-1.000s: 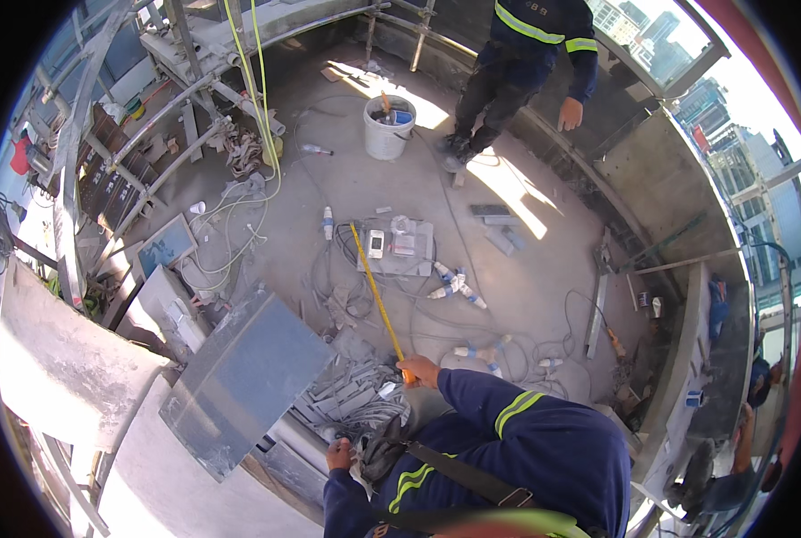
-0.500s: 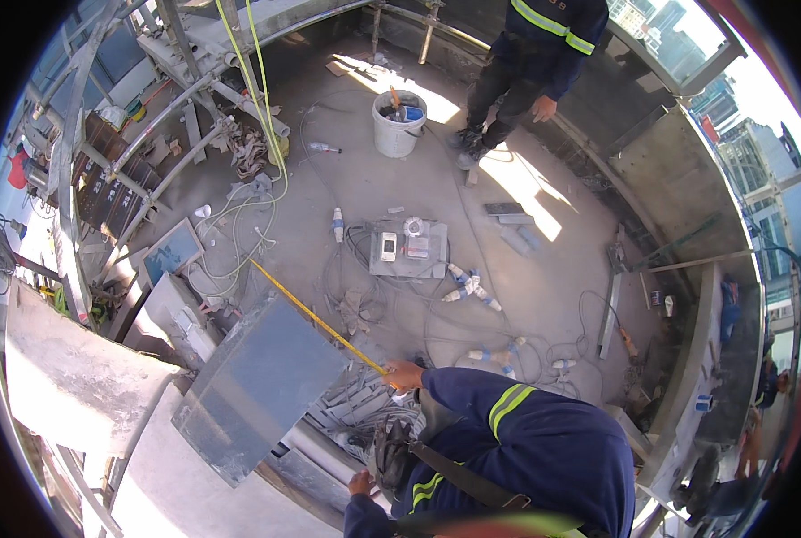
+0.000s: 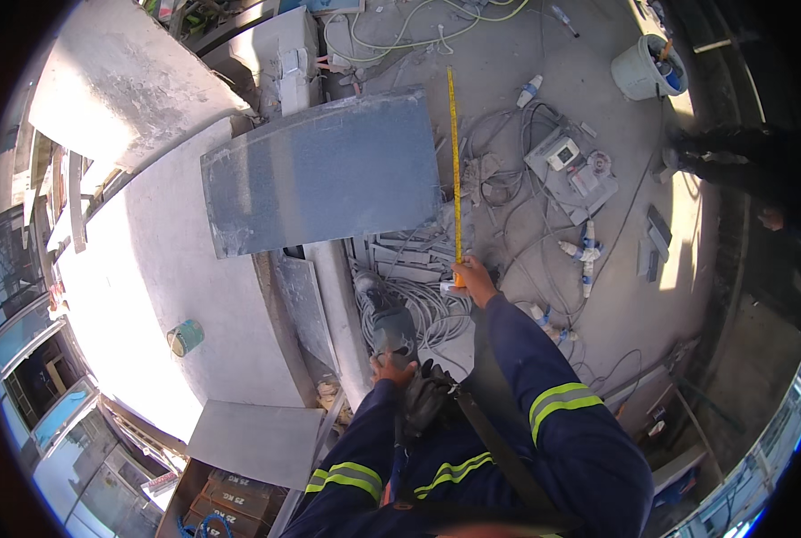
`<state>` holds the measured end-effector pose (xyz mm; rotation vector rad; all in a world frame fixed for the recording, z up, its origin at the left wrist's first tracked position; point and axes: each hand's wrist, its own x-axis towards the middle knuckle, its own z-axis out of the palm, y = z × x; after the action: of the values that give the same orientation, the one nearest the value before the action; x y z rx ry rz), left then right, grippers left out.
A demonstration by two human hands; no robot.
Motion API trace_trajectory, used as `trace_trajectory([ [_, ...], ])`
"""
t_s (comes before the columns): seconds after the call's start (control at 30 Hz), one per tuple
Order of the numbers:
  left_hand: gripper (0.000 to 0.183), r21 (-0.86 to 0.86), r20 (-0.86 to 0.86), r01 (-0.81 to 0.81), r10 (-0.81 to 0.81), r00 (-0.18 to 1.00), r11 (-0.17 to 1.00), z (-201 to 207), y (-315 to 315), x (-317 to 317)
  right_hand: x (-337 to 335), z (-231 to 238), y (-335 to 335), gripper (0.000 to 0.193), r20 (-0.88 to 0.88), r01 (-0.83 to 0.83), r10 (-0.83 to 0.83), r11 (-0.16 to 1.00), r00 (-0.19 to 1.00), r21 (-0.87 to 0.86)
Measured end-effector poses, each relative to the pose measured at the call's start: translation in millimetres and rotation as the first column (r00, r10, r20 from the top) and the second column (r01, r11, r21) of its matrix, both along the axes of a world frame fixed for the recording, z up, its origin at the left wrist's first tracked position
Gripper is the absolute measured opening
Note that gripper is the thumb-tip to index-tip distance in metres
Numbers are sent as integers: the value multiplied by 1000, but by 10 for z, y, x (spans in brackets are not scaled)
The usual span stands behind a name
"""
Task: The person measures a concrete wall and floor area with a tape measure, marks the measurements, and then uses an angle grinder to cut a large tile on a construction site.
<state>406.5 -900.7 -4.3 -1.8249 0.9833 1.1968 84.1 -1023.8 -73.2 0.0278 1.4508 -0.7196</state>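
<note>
My right hand (image 3: 474,276) is closed on the orange case of a tape measure (image 3: 455,179). Its yellow blade runs out straight and away from me, just past the right end of a grey-blue slab (image 3: 324,170), with a small gap between them. The slab has one gently curved long edge and dusty, chipped corners. Low in front of my body, my left hand (image 3: 393,369) rests at my bent leg (image 3: 389,318), fingers loosely out, with no tool visible in it. Beside that leg lie a coil of grey cable (image 3: 432,312) and stacked grey offcuts (image 3: 405,260).
A pale curved wall top (image 3: 176,296) carries a green tin (image 3: 185,338). To the right lie a board with devices (image 3: 572,170), cables with blue-white connectors (image 3: 588,254) and grey pieces (image 3: 656,240). A white bucket (image 3: 638,76) stands near another person's legs (image 3: 732,161).
My view has swung round, so the slab and tape appear turned and the other person sits at the right edge. The tape stays in my right hand; my left hand is now fully visible.
</note>
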Motion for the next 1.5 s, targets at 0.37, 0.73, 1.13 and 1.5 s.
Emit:
trace_trajectory([
  [0.37,93,-212,76,65,-50,996,975,2,270,346,1066,-1409,-455,40,24,-66,67,998,997,-24],
  [0.73,78,-308,39,119,-112,993,944,-74,461,538,1161,-1950,-184,54,-94,-66,68,998,993,17],
  [1.13,82,-316,46,78,-66,997,946,-17,372,510,1191,-2139,-149,62,-113,-86,80,995,990,-47],
  [1.5,63,-345,40,163,-159,986,924,34,258,473,1183,-1992,-238,64,-150,-91,84,995,985,-37],
])
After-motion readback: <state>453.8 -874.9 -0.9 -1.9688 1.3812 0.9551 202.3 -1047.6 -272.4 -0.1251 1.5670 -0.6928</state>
